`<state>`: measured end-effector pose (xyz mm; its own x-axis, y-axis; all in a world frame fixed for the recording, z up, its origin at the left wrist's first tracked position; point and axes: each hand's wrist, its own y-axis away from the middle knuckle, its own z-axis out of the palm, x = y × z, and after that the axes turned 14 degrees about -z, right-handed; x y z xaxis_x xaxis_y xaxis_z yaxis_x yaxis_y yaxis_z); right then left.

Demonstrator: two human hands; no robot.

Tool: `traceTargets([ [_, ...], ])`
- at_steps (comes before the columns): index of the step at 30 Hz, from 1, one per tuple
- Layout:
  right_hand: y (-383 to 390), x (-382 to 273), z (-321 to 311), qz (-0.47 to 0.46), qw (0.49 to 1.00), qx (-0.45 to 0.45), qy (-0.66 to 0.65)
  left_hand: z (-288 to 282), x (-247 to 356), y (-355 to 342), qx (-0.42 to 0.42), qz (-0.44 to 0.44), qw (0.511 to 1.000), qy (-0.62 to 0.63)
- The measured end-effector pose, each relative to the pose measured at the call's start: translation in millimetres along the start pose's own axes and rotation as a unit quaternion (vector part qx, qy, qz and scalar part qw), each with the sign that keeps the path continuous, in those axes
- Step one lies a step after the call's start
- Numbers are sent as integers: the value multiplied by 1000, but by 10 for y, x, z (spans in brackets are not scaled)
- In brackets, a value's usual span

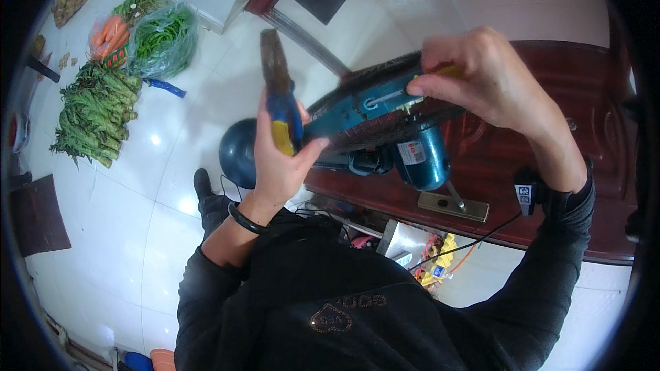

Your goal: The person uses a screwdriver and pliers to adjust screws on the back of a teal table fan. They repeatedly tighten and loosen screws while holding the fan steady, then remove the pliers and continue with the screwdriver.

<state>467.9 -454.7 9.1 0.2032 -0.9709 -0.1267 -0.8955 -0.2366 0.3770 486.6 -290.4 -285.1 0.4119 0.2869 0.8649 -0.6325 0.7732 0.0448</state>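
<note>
left hand (278, 158): wrapping fingers round pliers (280, 89), blue-yellow handles in fist, jaws pointing up
right hand (491, 79): pinching fan motor (392, 124) top
room: motor sitting over red door (550, 158) edge; white floor (137, 199) lying open left

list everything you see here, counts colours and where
fan: 1, blue body with dark grille, lying on the table under both hands
motor: 1, teal, hanging below the grille at centre
pliers: 1, blue and yellow grips, in the left hand
table: 1, dark red wood, right half
round base: 1, dark blue, on the floor left of the table
leafy stalks: 1 pile, green, floor at left
bagged greens: 1 bag, green, floor upper left
carrots: 1 bag, orange, floor upper left
floor: white glossy tile
left hand: 1, gripping the pliers
right hand: 1, fingers on the fan's top
</note>
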Motion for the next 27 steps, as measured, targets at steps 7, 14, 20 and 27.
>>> traceTargets([
  [7, -35, -56, 181, -231, 919, 32, 319, 2, -21, -7, 15, -23, 999, 18],
  [14, 157, 28, 101, -110, 957, 120, 240, -174, 120, 18, 14, -40, 999, -10],
  [20, 1213, -550, 207, 151, 942, 272, 127, -419, 621, 183, -181, -54, 982, -5],
  [27, 2375, -2003, 1209, 476, 690, 528, -136, 159, 350, 393, -542, -232, 738, -328],
])
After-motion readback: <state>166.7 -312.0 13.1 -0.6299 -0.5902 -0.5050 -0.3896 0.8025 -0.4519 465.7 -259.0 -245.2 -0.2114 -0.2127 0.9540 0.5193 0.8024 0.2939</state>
